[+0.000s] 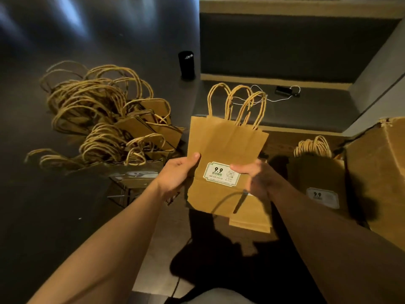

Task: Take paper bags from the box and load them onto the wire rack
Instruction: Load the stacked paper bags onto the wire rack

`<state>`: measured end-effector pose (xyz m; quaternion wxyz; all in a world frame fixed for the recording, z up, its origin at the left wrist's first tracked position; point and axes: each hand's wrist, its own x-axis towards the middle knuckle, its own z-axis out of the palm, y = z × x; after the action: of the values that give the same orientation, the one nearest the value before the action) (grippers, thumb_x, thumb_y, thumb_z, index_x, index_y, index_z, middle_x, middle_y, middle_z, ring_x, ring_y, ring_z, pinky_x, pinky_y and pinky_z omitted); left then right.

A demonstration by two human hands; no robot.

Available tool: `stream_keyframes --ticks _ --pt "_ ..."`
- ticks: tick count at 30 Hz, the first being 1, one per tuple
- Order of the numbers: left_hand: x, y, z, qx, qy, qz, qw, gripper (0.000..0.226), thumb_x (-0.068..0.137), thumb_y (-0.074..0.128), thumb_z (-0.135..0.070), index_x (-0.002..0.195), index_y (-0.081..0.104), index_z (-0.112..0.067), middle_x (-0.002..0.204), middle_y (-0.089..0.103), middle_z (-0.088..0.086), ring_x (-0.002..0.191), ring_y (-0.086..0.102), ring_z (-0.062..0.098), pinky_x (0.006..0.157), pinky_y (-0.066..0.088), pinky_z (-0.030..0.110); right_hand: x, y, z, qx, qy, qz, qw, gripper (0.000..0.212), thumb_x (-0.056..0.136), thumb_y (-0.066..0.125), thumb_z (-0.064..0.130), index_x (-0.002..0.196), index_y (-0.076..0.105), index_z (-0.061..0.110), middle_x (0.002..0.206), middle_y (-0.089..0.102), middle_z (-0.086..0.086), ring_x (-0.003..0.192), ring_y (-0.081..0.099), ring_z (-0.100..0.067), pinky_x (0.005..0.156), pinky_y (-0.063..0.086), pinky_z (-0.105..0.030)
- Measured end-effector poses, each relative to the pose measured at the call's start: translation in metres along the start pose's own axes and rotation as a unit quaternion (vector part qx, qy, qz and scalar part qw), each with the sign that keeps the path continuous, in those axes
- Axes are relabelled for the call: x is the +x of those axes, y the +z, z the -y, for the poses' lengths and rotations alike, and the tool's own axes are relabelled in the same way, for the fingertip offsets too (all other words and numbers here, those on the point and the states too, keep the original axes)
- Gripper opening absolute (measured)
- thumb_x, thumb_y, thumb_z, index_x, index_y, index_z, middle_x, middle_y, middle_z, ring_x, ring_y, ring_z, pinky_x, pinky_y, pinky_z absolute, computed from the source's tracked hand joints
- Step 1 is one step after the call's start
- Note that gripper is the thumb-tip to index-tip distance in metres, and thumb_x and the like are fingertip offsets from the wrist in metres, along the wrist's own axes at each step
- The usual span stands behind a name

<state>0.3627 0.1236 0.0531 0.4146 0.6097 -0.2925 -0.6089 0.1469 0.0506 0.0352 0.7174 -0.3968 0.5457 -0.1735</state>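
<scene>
I hold a small stack of flat brown paper bags [225,145] upright in front of me, twine handles pointing away, a white "9.9" label on the front one. My left hand [178,172] grips the stack's left edge, thumb on the front. My right hand [255,176] grips the right edge, thumb over the label. The cardboard box [381,178] stands at the right, with more bags [317,172] leaning beside it. A large pile of bags [114,128] lies on the wire rack [122,189] at the left, which shows only below the pile.
A black cylinder [186,64] stands on the dark floor behind the pile. A dark bench seat [306,106] runs across the back, with a small black device and white cable [285,91] on it.
</scene>
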Motion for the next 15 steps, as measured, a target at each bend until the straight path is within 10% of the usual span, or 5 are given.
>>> stream_keyframes --ticks 3,5,7,11,15 --pt "-0.014 -0.024 0.004 -0.002 -0.044 -0.011 0.999 0.049 0.096 0.048 -0.055 0.109 0.074 -0.015 0.105 0.076 0.005 0.096 0.073 0.020 0.078 0.056 0.032 -0.006 0.019 0.017 -0.033 0.012 -0.014 0.999 0.024 0.084 0.073 0.016 0.102 0.074 0.000 0.092 0.069 -0.030 0.084 0.070 -0.041 0.072 0.057 -0.053" --pt "-0.022 -0.040 0.006 -0.010 -0.055 -0.023 0.998 0.047 0.096 0.050 -0.052 0.111 0.072 -0.013 0.108 0.075 0.008 0.100 0.072 0.024 0.084 0.055 0.036 -0.017 0.030 0.029 -0.027 0.014 -0.001 1.000 0.042 0.088 0.070 0.014 0.120 0.061 -0.011 0.042 0.048 -0.007 0.032 0.052 -0.019 0.032 0.038 -0.024" --pt "-0.031 -0.057 0.011 0.021 -0.051 -0.060 0.997 0.027 0.099 0.054 -0.032 0.103 0.071 -0.013 0.109 0.073 0.013 0.106 0.068 0.031 0.090 0.054 0.039 -0.024 0.043 0.036 0.004 0.016 0.020 1.000 0.062 0.088 0.069 0.013 0.138 0.039 -0.010 0.026 0.035 0.008 0.019 0.039 -0.008 0.027 0.028 -0.014" --pt "-0.041 -0.105 0.021 0.391 -0.018 -0.116 0.913 0.021 0.094 0.056 -0.013 0.110 0.069 -0.018 0.111 0.068 0.005 0.106 0.061 0.021 0.088 0.048 0.030 -0.031 0.070 0.044 0.046 -0.017 0.068 0.996 0.050 0.090 0.064 0.003 0.133 0.042 -0.010 0.039 0.058 0.005 0.031 0.052 0.003 0.031 0.036 -0.011" --pt "-0.038 -0.130 0.024 0.510 -0.063 -0.104 0.852 0.039 0.095 0.054 -0.022 0.132 0.058 -0.015 0.134 0.058 0.009 0.124 0.053 0.029 0.103 0.043 0.037 -0.037 0.106 0.056 0.052 -0.023 0.120 0.991 0.014 0.093 0.056 -0.004 0.104 0.059 -0.011 0.066 0.072 -0.007 0.049 0.066 -0.006 0.043 0.048 -0.014"
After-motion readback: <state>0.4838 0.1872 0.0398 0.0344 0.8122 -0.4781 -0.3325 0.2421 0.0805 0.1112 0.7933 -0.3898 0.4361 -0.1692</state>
